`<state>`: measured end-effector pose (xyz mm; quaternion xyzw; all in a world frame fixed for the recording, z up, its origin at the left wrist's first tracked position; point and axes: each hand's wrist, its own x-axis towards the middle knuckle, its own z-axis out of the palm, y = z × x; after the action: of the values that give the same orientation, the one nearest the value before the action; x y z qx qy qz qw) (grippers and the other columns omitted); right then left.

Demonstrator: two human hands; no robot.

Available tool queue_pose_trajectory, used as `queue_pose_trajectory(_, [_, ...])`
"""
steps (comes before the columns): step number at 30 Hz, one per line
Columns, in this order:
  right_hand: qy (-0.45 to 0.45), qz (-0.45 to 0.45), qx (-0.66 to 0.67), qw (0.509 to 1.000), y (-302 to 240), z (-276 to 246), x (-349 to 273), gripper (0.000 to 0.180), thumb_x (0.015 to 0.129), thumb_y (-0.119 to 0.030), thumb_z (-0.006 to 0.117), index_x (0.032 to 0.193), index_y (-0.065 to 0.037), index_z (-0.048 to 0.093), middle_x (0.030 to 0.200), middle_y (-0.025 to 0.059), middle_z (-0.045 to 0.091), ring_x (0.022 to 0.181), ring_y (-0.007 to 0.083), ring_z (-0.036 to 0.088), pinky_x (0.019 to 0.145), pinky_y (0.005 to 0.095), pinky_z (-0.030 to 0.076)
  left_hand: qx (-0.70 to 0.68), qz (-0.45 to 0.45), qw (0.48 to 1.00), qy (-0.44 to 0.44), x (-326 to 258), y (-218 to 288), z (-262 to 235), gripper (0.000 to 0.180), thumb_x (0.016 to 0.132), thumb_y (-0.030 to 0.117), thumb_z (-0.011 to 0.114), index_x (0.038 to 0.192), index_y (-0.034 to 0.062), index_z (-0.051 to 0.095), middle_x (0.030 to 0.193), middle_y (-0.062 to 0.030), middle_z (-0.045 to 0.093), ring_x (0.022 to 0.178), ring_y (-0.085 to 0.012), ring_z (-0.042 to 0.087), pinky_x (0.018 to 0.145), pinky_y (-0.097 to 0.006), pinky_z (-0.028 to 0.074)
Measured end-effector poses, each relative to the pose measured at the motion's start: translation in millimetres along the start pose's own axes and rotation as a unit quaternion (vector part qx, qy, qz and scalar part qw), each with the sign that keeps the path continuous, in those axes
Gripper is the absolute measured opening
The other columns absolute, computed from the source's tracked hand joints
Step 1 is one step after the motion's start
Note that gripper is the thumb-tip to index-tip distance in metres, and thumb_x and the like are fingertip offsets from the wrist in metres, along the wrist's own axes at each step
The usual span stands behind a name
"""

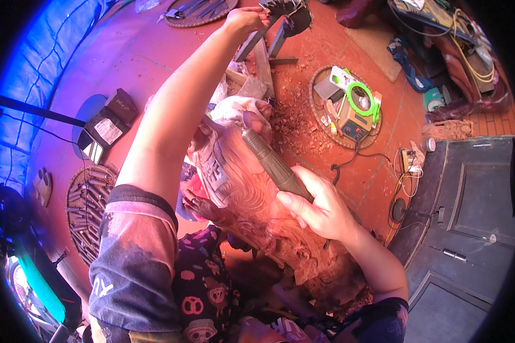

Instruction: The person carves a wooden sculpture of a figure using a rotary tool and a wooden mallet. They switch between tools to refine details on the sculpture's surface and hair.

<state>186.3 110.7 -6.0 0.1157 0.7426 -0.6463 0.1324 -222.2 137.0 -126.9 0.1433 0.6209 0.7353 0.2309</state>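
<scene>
My right hand (321, 208) is wrapped round a dark, ribbed rotary tool handpiece (276, 166), its tip pointing up and left over the carving. Below it lies a large reddish-brown wood carving (252, 194) with flowing grooves and deep relief. A pale cloth (237, 106) covers part of its far end. My left arm stretches far forward. There, my left hand (248, 19) has its fingers drawn together at the edge of a dark, rough-topped stand (292, 17); whatever they pinch is too small to make out.
A round tray (320, 108) holds a control box (353, 123) and a green ring-shaped item (361, 98). Wood shavings (303, 123) litter the tiled floor. Carving tools (88, 211) fill a basket at left; another tool tray (197, 11) lies ahead. A grey door panel (469, 228) is at right.
</scene>
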Motion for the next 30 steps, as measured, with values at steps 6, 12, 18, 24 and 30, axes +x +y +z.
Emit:
queue_pose_trajectory(6, [0.003, -0.006, -0.003, 1.0, -2, 0, 1, 0.031, 0.093, -0.021, 0.063, 0.112, 0.003, 0.056, 0.091, 0.0158, 0.065, 0.085, 0.019, 0.063, 0.077, 0.0349, 0.049, -0.102, -0.062, 0.992, 0.044, 6, -2, -3, 0.022, 0.088, 0.002, 0.055, 0.108, -0.0015, 0.062, 0.098, -0.012, 0.068, 0.078, -0.0194, 0.068, 0.067, -0.028, 0.058])
queue_pose_trajectory(12, [0.003, -0.024, -0.01, 1.0, 0, 0, 1, 0.029, 0.094, -0.021, 0.062, 0.11, 0.002, 0.055, 0.086, 0.0128, 0.063, 0.079, 0.016, 0.06, 0.071, 0.0327, 0.047, -0.108, 0.018, 0.993, 0.049, -8, 3, -2, 0.02, 0.076, 0.007, 0.07, 0.095, 0.0008, 0.069, 0.083, -0.0074, 0.068, 0.077, -0.0138, 0.063, 0.067, -0.026, 0.051])
queue_pose_trajectory(18, [0.003, -0.055, -0.025, 0.998, 2, 2, 3, 0.023, 0.096, -0.022, 0.06, 0.105, -0.002, 0.053, 0.07, -0.0015, 0.05, 0.051, 0.0045, 0.047, 0.048, 0.0226, 0.039, 0.039, 0.085, 0.988, 0.126, -26, 6, 26, 0.015, 0.08, 0.007, 0.07, 0.092, -0.0009, 0.07, 0.078, -0.0054, 0.069, 0.064, -0.0123, 0.061, 0.058, -0.025, 0.049])
queue_pose_trajectory(24, [0.004, -0.052, -0.022, 0.998, 1, 1, 2, 0.021, 0.096, -0.021, 0.06, 0.103, -0.003, 0.053, 0.068, -0.002, 0.05, 0.051, 0.0045, 0.047, 0.048, 0.0225, 0.039, 0.004, 0.04, 0.994, 0.105, 12, -11, -9, 0.019, 0.083, 0.004, 0.067, 0.101, -0.0013, 0.071, 0.081, -0.0073, 0.07, 0.065, -0.0127, 0.062, 0.056, -0.027, 0.048])
queue_pose_trajectory(30, [0.005, -0.039, 0.003, 0.999, 2, 1, 3, 0.02, 0.096, -0.02, 0.06, 0.103, -0.002, 0.053, 0.071, 0.0002, 0.053, 0.056, 0.0062, 0.05, 0.051, 0.0241, 0.041, 0.137, -0.054, 0.985, 0.095, -8, 10, -85, 0.017, 0.089, 0.012, 0.057, 0.099, -0.0006, 0.063, 0.077, -0.0048, 0.062, 0.063, -0.0096, 0.057, 0.056, -0.02, 0.046])
